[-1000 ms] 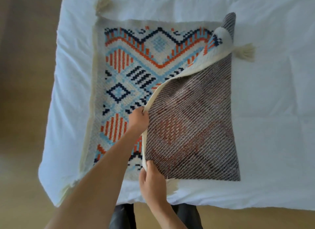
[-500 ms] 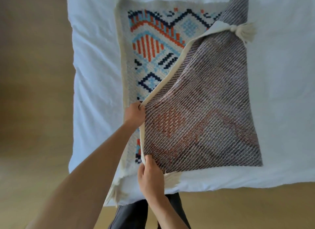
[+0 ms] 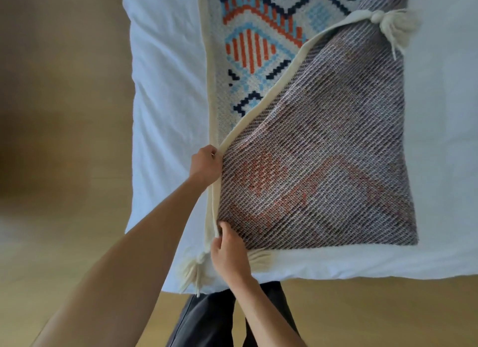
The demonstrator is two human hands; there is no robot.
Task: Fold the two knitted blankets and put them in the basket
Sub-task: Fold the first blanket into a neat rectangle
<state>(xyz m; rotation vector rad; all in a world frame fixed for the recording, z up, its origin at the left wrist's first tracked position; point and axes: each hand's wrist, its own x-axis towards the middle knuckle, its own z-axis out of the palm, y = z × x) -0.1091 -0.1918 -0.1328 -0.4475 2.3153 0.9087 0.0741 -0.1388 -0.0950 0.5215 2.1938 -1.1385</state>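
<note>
Blanket (image 3: 323, 152) folded over, underside up | left hand (image 3: 205, 165) and right hand (image 3: 227, 251) both pinch its cream edge (image 3: 258, 114) to square it with the layer below (far tassel (image 3: 388, 26) sits askew)

White bed (image 3: 165, 93), prob. duvet-covered; knitted blanket (image 3: 323, 152) half-folded on top, tassels out.

Cream-edged knitted blanket (image 3: 323, 152) in orange, pale blue and navy
Geometric zigzags, stripes and diamonds on the cream face; fine diagonal grey-and-white ribbing with faint orange blotches on the reverse. Cream yarn tassels (image 3: 388, 26). White fabric cover (image 3: 165, 88), tan floor (image 3: 64, 114), dark grey trousers (image 3: 207, 321).
</note>
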